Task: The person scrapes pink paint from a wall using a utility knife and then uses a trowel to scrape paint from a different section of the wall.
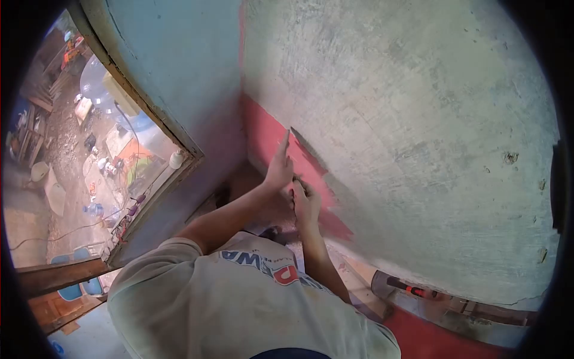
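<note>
My left hand [280, 170] is raised against the wall [406, 119], its index finger stretched up along a flat scraper [305, 145]. Only a thin dark edge of the scraper shows, slanting down to the right, and my hand hides its grip. Just below and touching or nearly touching it, my right hand [306, 202] is closed with the fingers curled. What those fingers hold is hidden. Around both hands lies a pink painted strip [263, 122] of wall with a ragged lower right end. Grey-white plaster covers the wall above and to the right of it.
A bluish wall [179, 54] meets the plastered one at a corner ahead. On the left, a wooden-framed opening [194, 157] looks onto cluttered ground. A red-and-black handled tool [412, 290] lies low on the right, by the wall's bottom edge. A blue chair [70, 292] stands lower left.
</note>
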Motion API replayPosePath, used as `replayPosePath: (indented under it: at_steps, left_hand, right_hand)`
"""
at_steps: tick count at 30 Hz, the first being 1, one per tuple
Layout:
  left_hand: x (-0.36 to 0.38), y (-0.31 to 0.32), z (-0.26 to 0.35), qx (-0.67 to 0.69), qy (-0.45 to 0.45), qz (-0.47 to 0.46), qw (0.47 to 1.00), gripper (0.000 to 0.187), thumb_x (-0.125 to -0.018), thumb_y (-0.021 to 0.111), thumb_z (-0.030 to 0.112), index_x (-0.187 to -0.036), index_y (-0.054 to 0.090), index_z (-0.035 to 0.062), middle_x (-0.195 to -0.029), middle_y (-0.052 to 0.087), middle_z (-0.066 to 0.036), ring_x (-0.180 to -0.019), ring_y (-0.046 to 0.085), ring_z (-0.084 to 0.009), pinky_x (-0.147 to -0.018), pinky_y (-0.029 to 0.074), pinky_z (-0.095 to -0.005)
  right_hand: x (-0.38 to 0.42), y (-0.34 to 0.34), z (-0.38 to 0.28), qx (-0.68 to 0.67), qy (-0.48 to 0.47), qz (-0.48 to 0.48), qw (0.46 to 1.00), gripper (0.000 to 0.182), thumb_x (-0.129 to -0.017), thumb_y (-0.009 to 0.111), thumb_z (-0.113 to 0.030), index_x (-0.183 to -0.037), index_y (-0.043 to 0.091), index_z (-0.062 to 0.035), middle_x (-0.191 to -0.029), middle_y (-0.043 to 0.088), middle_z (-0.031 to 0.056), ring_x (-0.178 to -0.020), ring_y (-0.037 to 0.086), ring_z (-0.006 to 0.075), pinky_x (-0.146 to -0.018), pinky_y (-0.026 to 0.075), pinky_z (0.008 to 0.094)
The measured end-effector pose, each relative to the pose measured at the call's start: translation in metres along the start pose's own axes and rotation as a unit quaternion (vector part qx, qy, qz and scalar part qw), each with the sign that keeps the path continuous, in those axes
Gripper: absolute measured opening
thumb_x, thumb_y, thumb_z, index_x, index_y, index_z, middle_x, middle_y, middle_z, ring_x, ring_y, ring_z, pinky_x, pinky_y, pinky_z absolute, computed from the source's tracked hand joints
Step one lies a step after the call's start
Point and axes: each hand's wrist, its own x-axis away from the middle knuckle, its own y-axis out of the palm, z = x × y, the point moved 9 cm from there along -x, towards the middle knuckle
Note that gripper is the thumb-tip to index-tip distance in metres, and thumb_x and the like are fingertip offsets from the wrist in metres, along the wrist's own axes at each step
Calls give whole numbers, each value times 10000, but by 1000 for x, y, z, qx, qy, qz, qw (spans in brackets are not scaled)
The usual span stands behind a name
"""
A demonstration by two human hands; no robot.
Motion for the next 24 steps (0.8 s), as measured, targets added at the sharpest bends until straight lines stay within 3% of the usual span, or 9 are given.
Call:
replayPosePath:
  at_steps: [4,8,9,14,15,16,19,21,24]
  left_hand:
    - [-12,-12,-22,40,-119,-1,992,899,-860,369,-154,-1687,137,113,-1633,320,-348,-1027,680,-286,-882,535,-366]
    - [1,1,16,-23,0,2,1000,891,-860,360,-159,-1683,142,104,-1632,357,-311,-1319,612,-365,-961,523,-359]
    - [-4,2,-2,16,9,-14,1000,858,-879,298,-171,-1678,116,84,-1730,184,-180,-1559,283,-379,-1006,583,-370]
    - [-24,-18,-7,-7,-36,7,999,922,-848,366,-158,-1687,88,106,-1641,339,-307,-1488,439,-383,-978,526,-362]
    - [-14,-7,3,4,-51,-7,999,934,-845,369,-158,-1687,64,106,-1635,342,-315,-1476,458,-379,-967,534,-370]
    - [3,12,12,-5,-42,-40,998,944,-841,404,-135,-1675,13,72,-1652,265,-324,-1510,376,-380,-1045,465,-391]
    - [66,84,32,-72,81,-117,987,1028,-828,509,-60,-1633,-129,-38,-1701,17,-334,-1611,82,-394,-1283,204,-446]
    - [93,124,40,77,3,-214,974,1080,-816,542,-22,-1594,-205,-76,-1707,-93,-305,-1602,-105,-415,-1308,11,-438]
    - [119,157,49,25,7,-244,969,1101,-807,535,-40,-1588,-240,-58,-1708,-71,-308,-1606,-76,-417,-1310,39,-445]
  right_hand:
    - [-17,12,4,9,-38,0,999,284,-1022,656,-242,-1176,745,-20,-736,589,-20,-519,511,54,-453,368,223]
    - [-3,-5,6,-20,-10,-8,1000,292,-1020,662,-256,-1177,744,-24,-760,604,-8,-522,513,61,-451,368,229]
    - [-6,2,2,-12,-8,-18,1000,295,-1023,657,-257,-1188,741,-28,-764,604,-9,-530,516,60,-456,370,228]
    - [-30,19,-6,27,-67,-44,996,327,-1024,648,-252,-1231,718,-8,-773,615,13,-575,557,82,-502,428,259]
    - [-28,5,-16,134,-193,-18,972,331,-1022,647,-238,-1238,710,4,-793,631,29,-597,569,93,-529,447,269]
    - [-21,-14,-18,241,-312,7,919,335,-1020,645,-225,-1246,701,17,-813,647,46,-620,582,104,-555,467,280]
    - [41,-100,-1,331,-202,38,921,427,-970,671,-178,-1351,621,10,-996,710,262,-854,717,318,-786,557,415]
    - [71,-143,-1,362,-195,106,906,482,-968,676,-170,-1420,592,-26,-1065,719,271,-929,743,308,-806,558,392]
    - [98,-175,-9,337,-210,107,912,484,-952,665,-60,-1431,606,-25,-976,711,115,-755,586,120,-694,507,281]
